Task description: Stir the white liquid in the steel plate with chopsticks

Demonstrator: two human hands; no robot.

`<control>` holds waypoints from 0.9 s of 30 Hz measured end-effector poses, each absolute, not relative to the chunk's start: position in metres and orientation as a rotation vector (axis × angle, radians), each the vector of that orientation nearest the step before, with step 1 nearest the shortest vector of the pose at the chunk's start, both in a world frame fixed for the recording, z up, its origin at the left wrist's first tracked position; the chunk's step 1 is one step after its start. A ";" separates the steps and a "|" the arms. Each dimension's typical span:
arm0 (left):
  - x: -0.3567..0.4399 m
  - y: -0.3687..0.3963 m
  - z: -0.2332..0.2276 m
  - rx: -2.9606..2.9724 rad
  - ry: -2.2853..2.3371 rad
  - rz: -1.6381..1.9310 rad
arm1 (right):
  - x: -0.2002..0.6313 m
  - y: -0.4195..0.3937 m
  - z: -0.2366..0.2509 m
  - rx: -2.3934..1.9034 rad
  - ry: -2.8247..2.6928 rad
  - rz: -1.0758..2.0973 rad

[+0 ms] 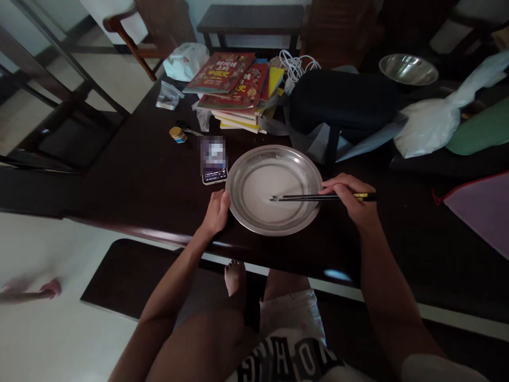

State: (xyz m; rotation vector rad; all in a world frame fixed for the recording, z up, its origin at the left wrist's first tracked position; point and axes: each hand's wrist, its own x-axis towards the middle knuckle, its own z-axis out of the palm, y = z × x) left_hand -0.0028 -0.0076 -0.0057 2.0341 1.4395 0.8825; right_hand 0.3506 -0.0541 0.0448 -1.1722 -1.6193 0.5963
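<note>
A wide, shallow metal basin [238,212] rests on the dark table in front of me, with a pale, milky liquid or batter [262,183] in its bottom. My left hand [218,211] grips the basin's left rim, fingers mostly hidden under the edge. From the right, my right hand [352,199] holds a pair of black chopsticks [306,198] with gold-coloured ends. Their tips dip into the pale mixture near the middle and are coated with it. The chopsticks lie across the basin's right rim.
Left of the basin lies a phone [214,176], with a small jar [177,134] and scissors [186,128] behind it. Stacked books [226,79], a black bag [342,98], a white plastic bag [427,124] and a metal bowl [409,69] line the back. Another person's foot [51,289] shows at far left.
</note>
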 end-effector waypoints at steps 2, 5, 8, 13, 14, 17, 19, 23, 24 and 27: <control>-0.003 -0.008 -0.005 2.038 1.436 0.878 | 0.350 -0.054 0.045 -1.154 -1.670 0.621; -0.003 -0.008 -0.006 2.041 1.443 0.887 | 0.349 -0.054 0.045 -1.137 -1.725 0.620; -0.004 -0.007 -0.008 2.038 1.443 0.898 | 0.351 -0.054 0.045 -1.171 -1.628 0.589; -0.005 -0.007 -0.008 2.052 1.440 0.885 | 0.349 -0.054 0.045 -1.160 -1.684 0.621; -0.005 -0.007 -0.008 2.055 1.438 0.880 | 0.349 -0.054 0.044 -1.150 -1.710 0.613; -0.005 -0.007 -0.008 2.059 1.441 0.871 | 0.351 -0.053 0.043 -1.157 -1.671 0.577; -0.005 -0.007 -0.009 2.059 1.446 0.871 | 0.352 -0.053 0.043 -1.174 -1.615 0.571; -0.005 -0.007 -0.009 2.044 1.451 0.874 | 0.351 -0.053 0.044 -1.154 -1.680 0.603; -0.005 -0.007 -0.008 2.042 1.451 0.877 | 0.350 -0.053 0.045 -1.152 -1.701 0.599; -0.004 -0.008 -0.007 2.047 1.451 0.882 | 0.350 -0.053 0.045 -1.180 -1.659 0.570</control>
